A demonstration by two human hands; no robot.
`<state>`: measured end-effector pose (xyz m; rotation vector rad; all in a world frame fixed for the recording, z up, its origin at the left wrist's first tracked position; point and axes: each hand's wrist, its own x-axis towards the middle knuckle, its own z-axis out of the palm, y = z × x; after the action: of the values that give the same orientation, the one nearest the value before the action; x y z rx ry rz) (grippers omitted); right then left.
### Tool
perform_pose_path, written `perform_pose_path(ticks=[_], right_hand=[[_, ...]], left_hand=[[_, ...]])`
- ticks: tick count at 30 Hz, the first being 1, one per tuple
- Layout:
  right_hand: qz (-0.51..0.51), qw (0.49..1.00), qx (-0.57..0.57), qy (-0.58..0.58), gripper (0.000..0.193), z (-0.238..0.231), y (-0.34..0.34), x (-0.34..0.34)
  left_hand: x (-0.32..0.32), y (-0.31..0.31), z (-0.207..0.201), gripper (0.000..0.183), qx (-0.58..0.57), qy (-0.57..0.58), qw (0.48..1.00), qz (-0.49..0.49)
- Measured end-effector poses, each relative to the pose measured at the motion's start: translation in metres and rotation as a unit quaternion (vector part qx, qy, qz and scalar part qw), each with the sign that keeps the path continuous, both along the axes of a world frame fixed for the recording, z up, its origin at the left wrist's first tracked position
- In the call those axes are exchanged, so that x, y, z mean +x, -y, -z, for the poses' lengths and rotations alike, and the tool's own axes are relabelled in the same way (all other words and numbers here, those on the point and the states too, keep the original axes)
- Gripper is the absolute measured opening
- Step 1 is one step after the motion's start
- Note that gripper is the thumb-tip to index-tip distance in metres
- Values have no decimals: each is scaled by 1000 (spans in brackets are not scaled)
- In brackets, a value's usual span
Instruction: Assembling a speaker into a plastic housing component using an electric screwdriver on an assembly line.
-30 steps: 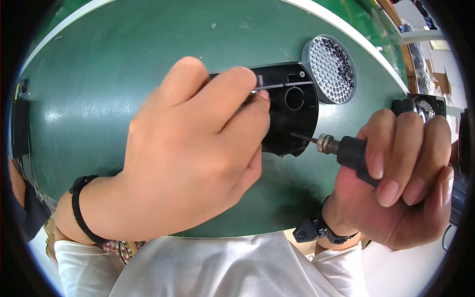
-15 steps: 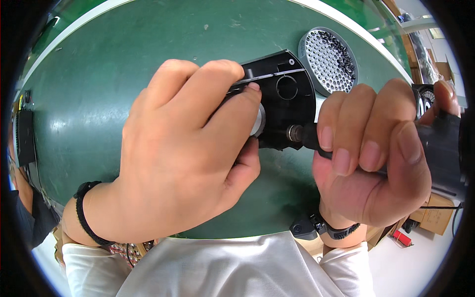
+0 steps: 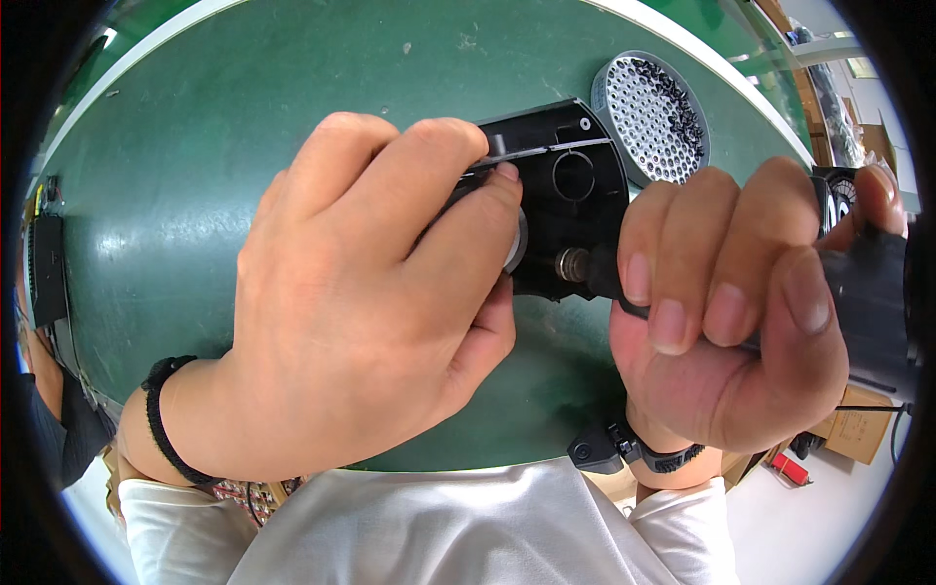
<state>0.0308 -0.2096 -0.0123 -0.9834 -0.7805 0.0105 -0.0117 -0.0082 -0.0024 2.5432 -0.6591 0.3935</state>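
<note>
My left hand [image 3: 361, 292] is closed round a black plastic housing [image 3: 597, 219], which has a round opening, a thin light strip across it and a curved right end. My fingers cover its left part. My right hand [image 3: 731, 302] wraps round a dark, cylindrical power screwdriver [image 3: 868, 302] lying almost level, its nose pointing left. The silvery collar at the nose [image 3: 573, 264] meets the housing's lower right edge. Any bit or screw there is hidden from sight. Behind the housing, a round grey tray [image 3: 606, 97] has many small holes and a cluster of black screws on its right side.
The green table [image 3: 195, 175] has a pale raised rim [image 3: 127, 73] along its far side. A black box-like object [image 3: 47, 273] stands at the left edge, with part of another person [image 3: 49, 409] beside it. Cardboard boxes [image 3: 863, 424] and a red object [image 3: 791, 469] lie low at right.
The screwdriver's nose has shifted slightly left against the housing. The housing has moved a little to the right in view. Both hands keep their grips.
</note>
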Motion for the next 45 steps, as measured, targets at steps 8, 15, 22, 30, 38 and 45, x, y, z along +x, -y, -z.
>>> perform_pose_path(ticks=[8,15,22,30,38,45], right_hand=[[-34,999,39,10,40,5,-1,1],[-23,999,-44,17,43,-11,6,-10],[26,998,-55,30,44,-15,5,-13],[-85,996,-7,22,44,0,11,1],[53,996,-74,-23,17,-34,5,-19],[69,993,-71,-64,25,-58,15,-30]], left_hand=[[-2,1,-2,52,2,-11,1000,-5],[-3,1,-3,54,9,-7,1000,0],[-4,1,-6,54,12,-31,999,-4],[-2,0,-4,52,9,-19,1000,4],[-4,3,-1,52,3,-21,1000,-16],[-6,3,-21,49,41,-25,999,-15]])
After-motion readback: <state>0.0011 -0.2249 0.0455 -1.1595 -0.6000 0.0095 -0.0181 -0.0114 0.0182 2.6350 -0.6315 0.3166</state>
